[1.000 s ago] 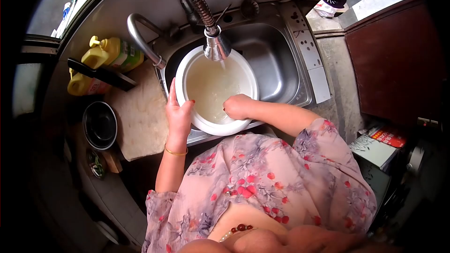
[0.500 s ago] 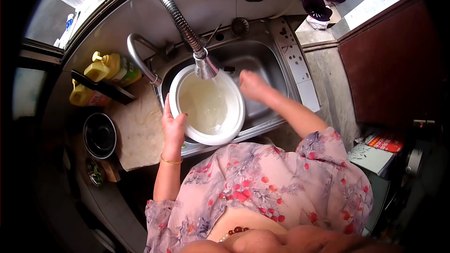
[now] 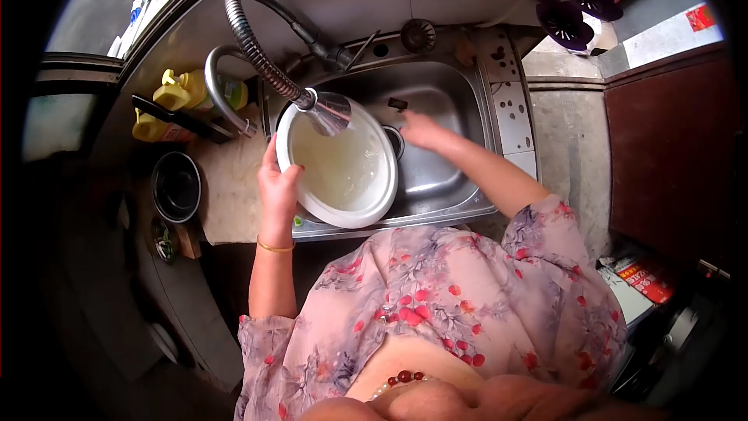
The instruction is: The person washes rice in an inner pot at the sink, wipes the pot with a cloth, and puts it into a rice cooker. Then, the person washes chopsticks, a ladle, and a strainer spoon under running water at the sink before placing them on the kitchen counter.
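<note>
A round white basin (image 3: 291,196) with cloudy liquid in it is tilted over the left part of the steel sink (image 3: 456,175). My left hand (image 3: 279,191) grips its left rim, thumb on the inner side. Right above the basin hangs the spray head (image 3: 331,113) of a coiled tap, nearly touching its rim. My right hand (image 3: 422,132) is over the sink, one finger stretched toward a small dark piece (image 3: 398,104) on the sink floor. Whether the fingertip touches that piece cannot be made out. Beside this hand the drain (image 3: 396,140) shows partly behind the basin.
Left of the sink stand yellow pump bottles (image 3: 183,90), a black-handled knife or similar tool (image 3: 175,117) and a black bowl (image 3: 176,186). A second curved tap (image 3: 218,82) reaches over the left edge. A round metal strainer (image 3: 418,35) sits behind the sink.
The basin and spray head have shifted left relative to the sink, uncovering part of the drain. My right hand has gone from a closed shape to one finger stretched out. The view has turned slightly.
</note>
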A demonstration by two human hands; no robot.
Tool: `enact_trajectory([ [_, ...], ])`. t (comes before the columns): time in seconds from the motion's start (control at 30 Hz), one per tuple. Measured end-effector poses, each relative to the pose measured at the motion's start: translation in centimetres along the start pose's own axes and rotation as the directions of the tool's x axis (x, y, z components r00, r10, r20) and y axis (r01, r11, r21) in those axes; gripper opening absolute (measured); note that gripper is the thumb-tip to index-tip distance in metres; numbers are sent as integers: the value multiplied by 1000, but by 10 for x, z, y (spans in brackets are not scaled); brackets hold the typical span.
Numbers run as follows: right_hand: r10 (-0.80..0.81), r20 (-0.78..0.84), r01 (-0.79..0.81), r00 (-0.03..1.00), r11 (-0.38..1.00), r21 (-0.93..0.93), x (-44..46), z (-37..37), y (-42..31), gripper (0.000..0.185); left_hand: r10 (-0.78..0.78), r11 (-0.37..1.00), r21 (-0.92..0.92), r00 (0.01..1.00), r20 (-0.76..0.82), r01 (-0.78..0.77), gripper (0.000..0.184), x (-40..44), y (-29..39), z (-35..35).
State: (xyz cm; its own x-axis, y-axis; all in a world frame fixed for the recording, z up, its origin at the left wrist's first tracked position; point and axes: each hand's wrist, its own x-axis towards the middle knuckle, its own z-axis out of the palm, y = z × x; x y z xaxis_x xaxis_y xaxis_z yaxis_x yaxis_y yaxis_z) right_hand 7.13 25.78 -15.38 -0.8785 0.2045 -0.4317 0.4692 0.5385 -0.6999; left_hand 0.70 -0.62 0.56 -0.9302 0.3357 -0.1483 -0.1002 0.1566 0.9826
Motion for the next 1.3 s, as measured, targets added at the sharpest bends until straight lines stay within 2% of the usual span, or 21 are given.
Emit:
enact_trajectory([
  [0.07,231,256,-290,939,931,221,-34,1,-38,47,4,1000,-13,1000,-15,-5,65,-2,9,1],
  [0.17,38,252,-175,967,819,547,-39,33,-37,45,11,1000,15,999,-35,-11,63,-5,24,7],
  [0.27,-104,233,-73,967,761,645,-44,37,-51,45,7,1000,14,1000,-6,-7,61,-7,38,16],
  [0.37,-103,313,-139,944,736,663,-36,59,-51,47,10,998,60,1000,27,-12,58,-9,50,25],
  [0.4,-128,283,-126,951,673,729,-27,84,-42,48,4,998,57,999,34,-6,58,-11,54,29],
  [0.5,-69,287,-148,955,731,666,-24,94,-49,50,-23,998,57,998,56,20,56,-17,67,44],
  [0.53,-113,288,-101,951,766,634,-20,101,-47,48,-38,997,63,997,67,34,56,-20,74,52],
  [0.6,-124,297,-98,947,769,632,-17,111,-46,50,-53,991,130,995,85,41,52,-24,74,59],
  [0.73,-145,332,-118,932,745,656,-22,107,-56,56,-133,977,179,985,106,113,63,-23,71,67],
  [0.83,-168,341,-111,925,738,666,-27,103,-65,59,-147,970,203,987,67,131,64,-26,69,74],
  [0.93,-154,418,-184,895,727,661,-33,102,-74,63,-120,965,243,991,63,101,64,-27,63,76],
  [1.03,-213,413,-154,885,704,693,-22,126,-71,66,-93,961,266,994,50,76,64,-30,64,78],
  [1.13,-197,527,-222,827,746,628,-13,136,-71,68,-51,955,293,998,28,41,63,-33,65,78],
  [1.23,-168,510,-253,844,713,653,-15,144,-77,69,-32,958,284,999,-15,35,62,-37,66,75],
  [1.3,-189,474,-198,860,733,651,-21,141,-81,69,-51,958,281,998,-43,62,61,-41,77,75],
])
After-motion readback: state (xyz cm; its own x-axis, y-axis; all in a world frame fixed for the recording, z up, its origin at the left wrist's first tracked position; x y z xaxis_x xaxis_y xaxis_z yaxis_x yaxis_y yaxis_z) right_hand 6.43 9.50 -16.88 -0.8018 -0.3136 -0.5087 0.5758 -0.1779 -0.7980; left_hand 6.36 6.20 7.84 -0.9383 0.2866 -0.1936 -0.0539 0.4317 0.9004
